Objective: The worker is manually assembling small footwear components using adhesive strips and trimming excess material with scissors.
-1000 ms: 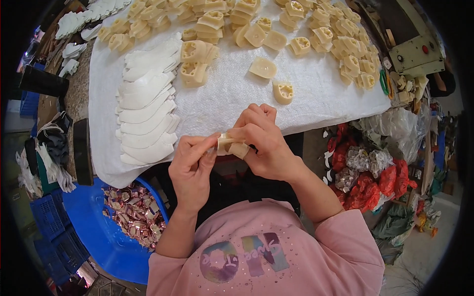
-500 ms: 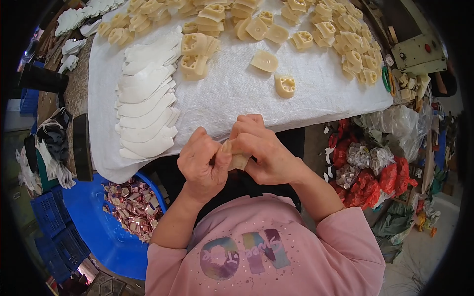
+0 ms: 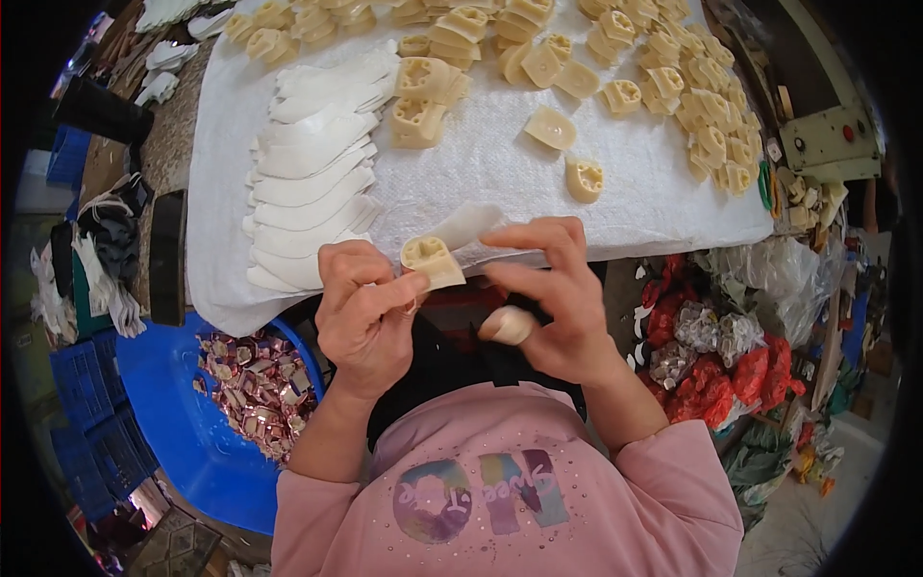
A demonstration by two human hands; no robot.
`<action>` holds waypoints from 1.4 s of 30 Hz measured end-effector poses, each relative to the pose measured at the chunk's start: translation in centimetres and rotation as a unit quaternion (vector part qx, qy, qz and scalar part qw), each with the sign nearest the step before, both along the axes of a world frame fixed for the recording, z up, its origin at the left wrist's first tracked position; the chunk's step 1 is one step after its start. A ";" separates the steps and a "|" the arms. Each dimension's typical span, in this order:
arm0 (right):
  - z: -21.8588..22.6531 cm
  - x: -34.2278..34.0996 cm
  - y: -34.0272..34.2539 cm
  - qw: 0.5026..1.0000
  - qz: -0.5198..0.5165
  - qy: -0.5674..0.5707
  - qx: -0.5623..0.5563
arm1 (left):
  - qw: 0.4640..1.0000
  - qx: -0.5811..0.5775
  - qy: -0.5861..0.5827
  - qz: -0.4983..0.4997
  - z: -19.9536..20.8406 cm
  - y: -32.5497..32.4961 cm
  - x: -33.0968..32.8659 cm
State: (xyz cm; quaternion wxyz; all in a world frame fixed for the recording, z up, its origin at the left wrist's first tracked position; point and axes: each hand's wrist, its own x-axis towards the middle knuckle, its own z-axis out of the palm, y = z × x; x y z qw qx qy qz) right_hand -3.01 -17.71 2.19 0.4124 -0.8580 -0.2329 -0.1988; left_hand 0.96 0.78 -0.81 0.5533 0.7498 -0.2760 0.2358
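Observation:
My left hand [image 3: 365, 313] pinches a beige moulded block [image 3: 430, 258], rounded at one end with hollows in its face, just off the near edge of the table. Beside it, a thin, pale, translucent-looking strip [image 3: 461, 225] reaches toward my right fingertips; whether it is attached to the block I cannot tell. My right hand [image 3: 558, 298] is to the right of the block, fingers apart and partly blurred by motion. Thin white curved sheets [image 3: 312, 183] lie overlapped in a column beyond my left hand. Two loose beige blocks [image 3: 585, 180] rest on the white cloth past my right hand.
Many more beige blocks [image 3: 716, 106] crowd the far side of the cloth-covered table [image 3: 500, 183]. A blue tub [image 3: 183, 413] of shiny pinkish pieces stands at lower left. Red and clear plastic bags [image 3: 711, 375] are heaped at right. A dark phone-like slab [image 3: 167, 260] is at the left edge.
My hands have drawn apart from their earlier close grip, the right opening and moving right. The beige block now shows in my left hand. The whole view has shifted slightly.

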 end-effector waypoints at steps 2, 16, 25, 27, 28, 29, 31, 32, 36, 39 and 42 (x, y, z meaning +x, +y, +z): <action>-2.3 -1.3 -0.1 0.939 -0.046 0.200 0.276 | 0.999 -0.035 -0.004 -0.030 0.1 -0.5 -0.1; -1.9 -3.0 1.0 0.804 -0.064 0.308 0.505 | 0.991 0.056 -0.050 -0.113 0.4 -2.8 -1.5; -1.4 -1.7 1.1 0.921 -0.087 0.268 0.267 | 0.981 0.173 -0.064 -0.055 1.0 -3.3 -1.8; -0.9 -1.4 0.7 0.933 -0.072 0.259 0.239 | 0.983 0.171 -0.037 -0.053 0.6 -3.0 -1.7; -0.7 -1.2 0.4 0.943 -0.055 0.250 0.211 | 0.983 0.172 -0.037 -0.052 0.6 -2.7 -1.7; -0.4 -1.0 -0.2 0.932 -0.037 0.290 0.213 | 0.990 0.117 0.026 -0.072 0.5 -2.5 -1.7; -0.6 -0.3 -1.4 0.893 -0.011 0.363 0.264 | 0.982 0.015 0.146 -0.116 0.5 -2.1 -1.7; -1.4 0.2 -2.1 0.854 0.024 0.390 0.343 | 0.983 0.016 0.145 -0.115 0.6 -2.2 -1.8; -1.6 1.1 -3.2 0.778 0.138 0.458 0.408 | 0.957 -0.104 0.144 -0.228 0.2 -3.0 -1.7; -1.6 1.1 -3.0 0.783 0.152 0.462 0.388 | 0.966 -0.028 0.081 -0.244 0.5 -2.5 -1.5; -2.1 1.2 -2.8 0.810 0.121 0.453 0.352 | 0.974 0.023 0.062 -0.217 0.3 -2.7 -1.4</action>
